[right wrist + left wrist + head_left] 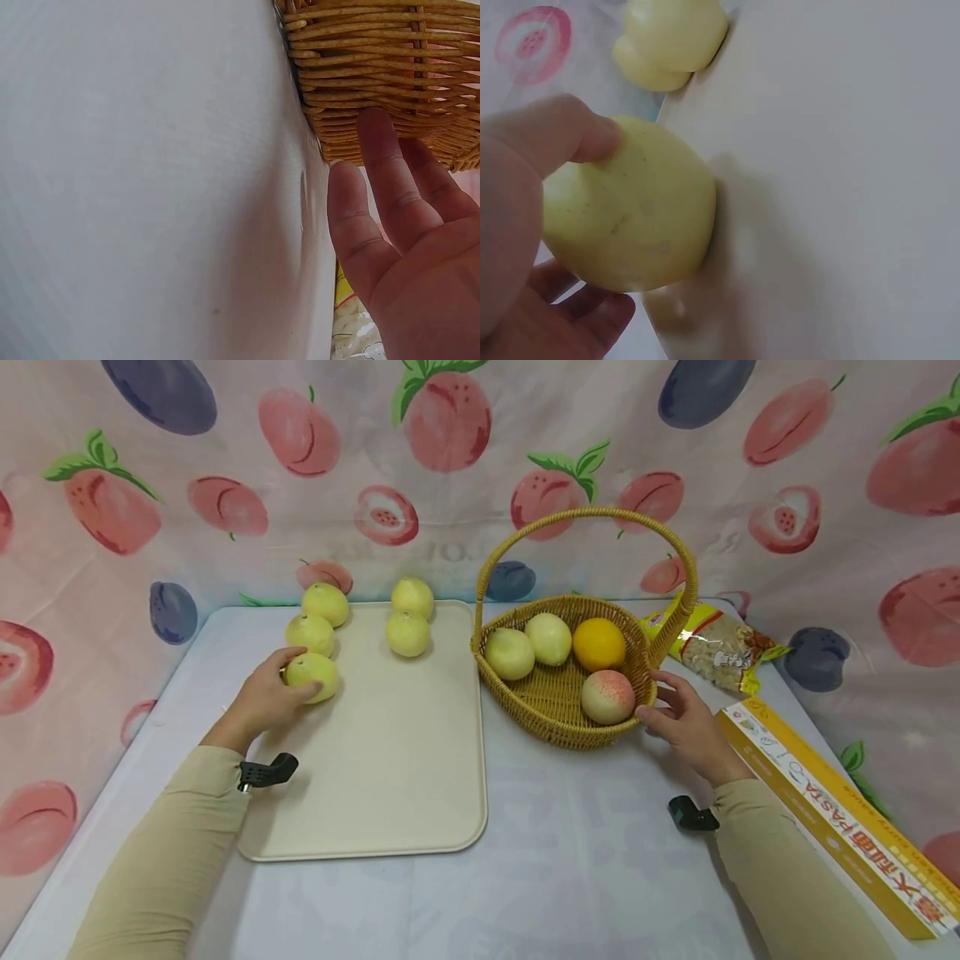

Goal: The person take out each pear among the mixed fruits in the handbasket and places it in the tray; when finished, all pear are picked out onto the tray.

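My left hand (266, 697) pinches a round yellow-green fruit (315, 677) between thumb and fingers at the left edge of the beige tray (397, 752). In the left wrist view that fruit (641, 214) looks smooth with small brown specks. Just behind it sit two similar fruits (310, 635), and another pair (408, 634) stands further right on the tray. My right hand (692, 727) is at the right side of a wicker basket (551, 727). Its fairly straight fingers (386, 150) touch the weave. In the basket lie two pale green fruits (548, 639), an orange (599, 644) and a peach (608, 697).
The basket's tall handle (585, 513) arches over it. Behind my right hand lies a yellow-and-clear food bag (716, 647). A long yellow pasta box (840, 818) lies along the right side of the white-covered table (577, 860). A fruit-patterned cloth (442, 527) hangs behind.
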